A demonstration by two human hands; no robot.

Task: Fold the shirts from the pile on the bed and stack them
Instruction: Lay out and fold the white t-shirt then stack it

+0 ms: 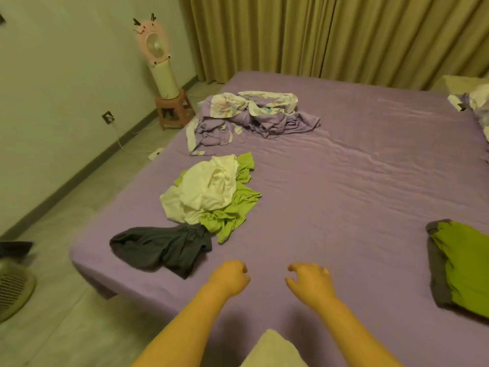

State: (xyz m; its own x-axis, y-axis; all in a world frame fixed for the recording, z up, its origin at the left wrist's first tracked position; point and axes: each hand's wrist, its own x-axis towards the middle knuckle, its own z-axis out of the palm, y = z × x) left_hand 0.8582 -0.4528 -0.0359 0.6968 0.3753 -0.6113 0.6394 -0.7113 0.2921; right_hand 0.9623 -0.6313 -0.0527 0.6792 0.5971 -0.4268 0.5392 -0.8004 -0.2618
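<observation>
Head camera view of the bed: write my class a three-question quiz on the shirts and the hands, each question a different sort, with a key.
1. True or false: the left hand holds the dark grey shirt.
2. Which shirt lies on top of the folded stack at the right edge? A white, B bright green, C purple.
3. Fill in: in the unfolded pile, the white shirt lies on a ____ shirt.

Key: 1 false, both it and the right hand hover empty above the purple sheet. 2 B. 3 green.
</observation>
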